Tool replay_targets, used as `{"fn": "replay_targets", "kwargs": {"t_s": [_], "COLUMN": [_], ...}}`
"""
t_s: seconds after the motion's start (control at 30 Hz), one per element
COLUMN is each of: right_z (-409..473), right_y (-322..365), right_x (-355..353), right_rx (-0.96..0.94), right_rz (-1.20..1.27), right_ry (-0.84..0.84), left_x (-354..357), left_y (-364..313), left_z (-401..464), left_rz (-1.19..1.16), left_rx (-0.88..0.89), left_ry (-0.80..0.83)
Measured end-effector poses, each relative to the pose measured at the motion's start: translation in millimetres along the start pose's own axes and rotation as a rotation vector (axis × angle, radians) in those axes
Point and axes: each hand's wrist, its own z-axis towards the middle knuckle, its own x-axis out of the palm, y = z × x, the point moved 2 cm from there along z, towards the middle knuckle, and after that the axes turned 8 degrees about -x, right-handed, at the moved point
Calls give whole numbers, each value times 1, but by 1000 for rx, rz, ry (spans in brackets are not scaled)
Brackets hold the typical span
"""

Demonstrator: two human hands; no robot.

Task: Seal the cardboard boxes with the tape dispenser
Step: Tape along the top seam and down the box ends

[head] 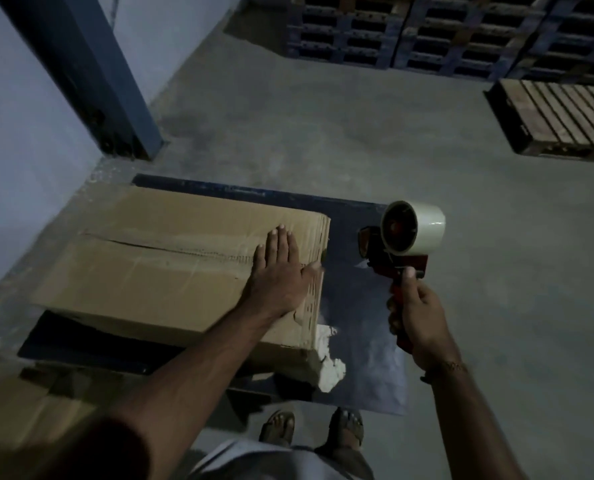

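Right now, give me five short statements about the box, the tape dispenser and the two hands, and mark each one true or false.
1. The left hand lies flat on top of the cardboard box. True.
2. The right hand holds the tape dispenser by its red handle. True.
3. The tape dispenser is pressed onto the box's centre seam. False: it is held in the air to the right of the box, not touching it.
4. The box stands directly on the concrete floor. False: it rests on a dark blue platform.
5. The dispenser carries no tape. False: a roll of clear tape sits on it.
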Motion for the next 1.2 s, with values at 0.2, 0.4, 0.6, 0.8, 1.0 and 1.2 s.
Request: {"fn": "replay_targets", "kwargs": {"t_s": [0.2,0.4,0.6,0.8,1.0,1.2], "right_z": [-11,-3,-5,-5,-12,-20], "right_y": [6,14,17,25,26,24], "right_x": [30,56,81,125,182,224], "right_rx": [-83,-148,-185,-197,-171,-146], "right_rz": [-39,-72,-112,-211,-122,-74], "right_ry": [-61,-34,-60,-97,-153,-151], "left_x": [-14,-30,-57,-87,-107,-113], "left_y": [68,140,237,333,410,408], "left_z": [7,19,26,35,50,63], "left_rz": [55,85,131,156,100,28], "left_rx": [-1,-83,-219,-234,-260,-248], "left_ry": [-1,-3,3,10,68,52]}}
